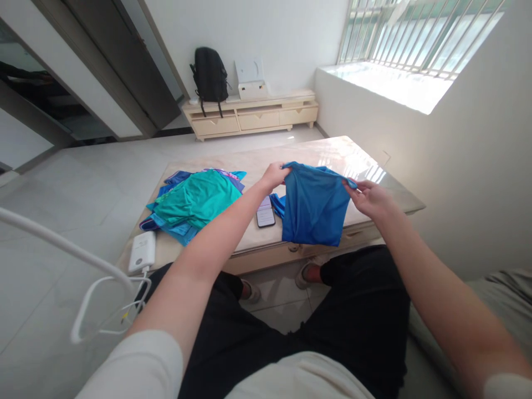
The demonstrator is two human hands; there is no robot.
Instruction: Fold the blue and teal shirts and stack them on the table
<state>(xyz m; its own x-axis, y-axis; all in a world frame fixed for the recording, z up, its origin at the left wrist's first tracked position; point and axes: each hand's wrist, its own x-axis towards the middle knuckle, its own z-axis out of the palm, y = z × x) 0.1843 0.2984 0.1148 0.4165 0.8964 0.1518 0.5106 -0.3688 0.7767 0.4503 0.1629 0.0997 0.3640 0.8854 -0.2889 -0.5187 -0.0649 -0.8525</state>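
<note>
The left hand [273,176] and right hand [371,198] each pinch a top corner of the blue cloth [313,206], which hangs over the tabletop [332,155] edge, its long axis vertical, beside a phone [265,212].

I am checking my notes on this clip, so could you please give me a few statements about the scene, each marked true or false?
1. Both hands hold the blue garment up by its top edge. True.
2. The left hand rests on the phone. False: the phone lies untouched on the table.
3. A pile of teal and blue clothes lies to the left. True.
4. The right hand is empty. False: it grips the garment.
</note>
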